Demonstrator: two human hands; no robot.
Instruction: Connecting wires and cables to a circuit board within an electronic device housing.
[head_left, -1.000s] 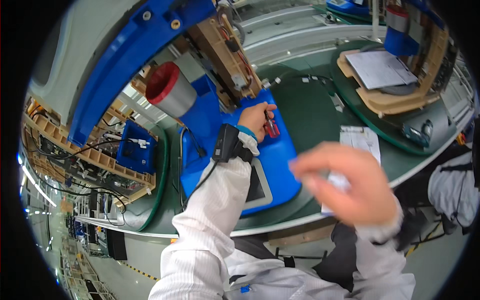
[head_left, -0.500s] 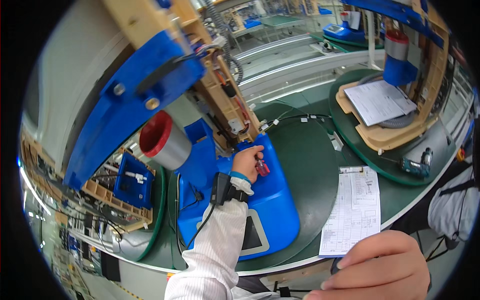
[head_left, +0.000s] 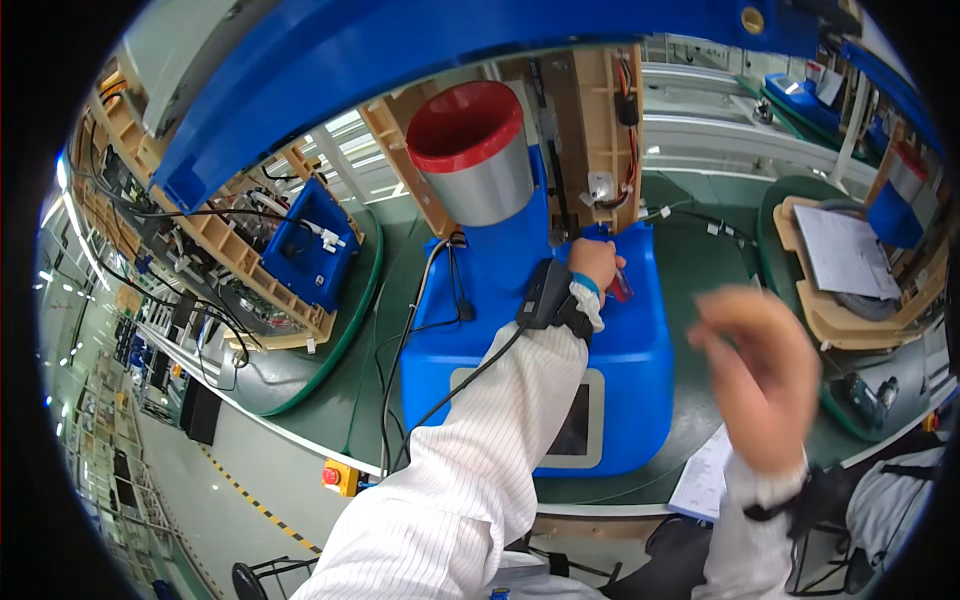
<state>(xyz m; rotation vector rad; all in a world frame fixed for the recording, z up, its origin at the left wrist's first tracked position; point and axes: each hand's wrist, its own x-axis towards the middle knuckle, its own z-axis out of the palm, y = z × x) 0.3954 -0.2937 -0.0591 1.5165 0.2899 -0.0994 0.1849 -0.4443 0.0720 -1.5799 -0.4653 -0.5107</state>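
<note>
My left hand (head_left: 597, 262) is closed around a red-handled screwdriver (head_left: 622, 287), over the far right part of the blue machine base (head_left: 625, 385). Its fingers hide the tool's tip and whatever it touches. Blurred by motion, my right hand (head_left: 765, 380) is raised to the right of the base, with its fingers curled; nothing can be made out in it. A grey cup with a red rim (head_left: 475, 165) stands on the blue column left of my left hand. A dark screen (head_left: 572, 420) in a pale frame is set in the front of the base.
A blue arm (head_left: 450, 50) spans above. Dark cables (head_left: 408, 350) run down the base's left side. Another open machine body (head_left: 290, 270) stands left. Papers (head_left: 703, 480) lie near the right front edge; a power drill (head_left: 862, 400) lies farther right. A red emergency button (head_left: 333, 477) sits at the front edge.
The head view has turned, so the machine appears more upright and to the right. My right hand has risen from the lower edge to beside the base. My left hand keeps hold of the screwdriver.
</note>
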